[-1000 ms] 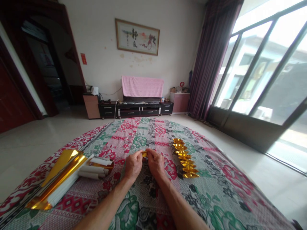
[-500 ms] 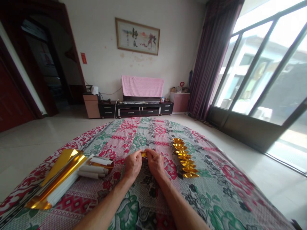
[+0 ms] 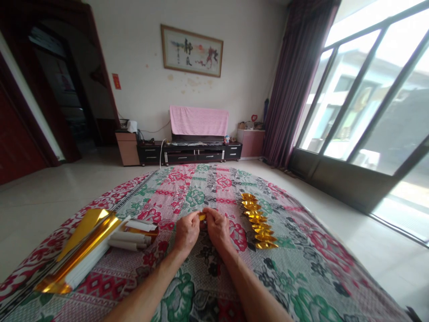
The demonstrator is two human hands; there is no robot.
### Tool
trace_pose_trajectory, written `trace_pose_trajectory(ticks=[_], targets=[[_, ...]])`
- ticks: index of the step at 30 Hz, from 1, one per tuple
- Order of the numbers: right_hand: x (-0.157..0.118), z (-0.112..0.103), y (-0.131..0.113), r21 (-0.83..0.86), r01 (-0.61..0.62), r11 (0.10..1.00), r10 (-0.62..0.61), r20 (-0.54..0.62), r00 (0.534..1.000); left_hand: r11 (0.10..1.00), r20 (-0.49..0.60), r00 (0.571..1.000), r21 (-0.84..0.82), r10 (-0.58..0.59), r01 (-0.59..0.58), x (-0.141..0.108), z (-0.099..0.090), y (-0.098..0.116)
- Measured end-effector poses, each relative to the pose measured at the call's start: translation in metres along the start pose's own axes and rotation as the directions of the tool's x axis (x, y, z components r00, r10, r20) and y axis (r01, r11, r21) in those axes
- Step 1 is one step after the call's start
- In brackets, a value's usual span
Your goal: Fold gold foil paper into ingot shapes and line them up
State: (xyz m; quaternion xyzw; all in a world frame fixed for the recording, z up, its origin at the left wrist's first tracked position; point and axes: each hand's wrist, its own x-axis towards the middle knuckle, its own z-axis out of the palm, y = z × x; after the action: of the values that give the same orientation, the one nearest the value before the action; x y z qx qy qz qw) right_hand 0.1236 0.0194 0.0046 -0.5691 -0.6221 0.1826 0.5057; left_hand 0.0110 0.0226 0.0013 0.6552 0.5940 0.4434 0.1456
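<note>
Between my two hands is a small piece of gold foil, mostly covered by the fingers. My left hand pinches its left side, and my right hand grips its right side. Several folded gold foil pieces form a column on the patterned cloth, to the right of my right hand. Over on the left lie gold foil sheets with white backs, and beside them several rolled white and gold papers.
The round cloth-covered surface reaches toward a low black cabinet with a pink cloth above it. A purple curtain and large glass panes stand at the right.
My left hand has shifted slightly to the right and turned a little. The foil between the fingers has changed its angle, and less of it shows. My right hand has barely moved.
</note>
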Motion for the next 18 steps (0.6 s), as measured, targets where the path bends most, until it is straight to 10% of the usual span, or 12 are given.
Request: trace_pose_trajectory(ticks=[18], targets=[[0.0000,-0.0010,0.0004,0.021,-0.004,1.000,0.004,-0.005,1.000,0.998,0.018,1.000,-0.057,0.015,-0.014,-0.0003,-0.0007,-0.0010]])
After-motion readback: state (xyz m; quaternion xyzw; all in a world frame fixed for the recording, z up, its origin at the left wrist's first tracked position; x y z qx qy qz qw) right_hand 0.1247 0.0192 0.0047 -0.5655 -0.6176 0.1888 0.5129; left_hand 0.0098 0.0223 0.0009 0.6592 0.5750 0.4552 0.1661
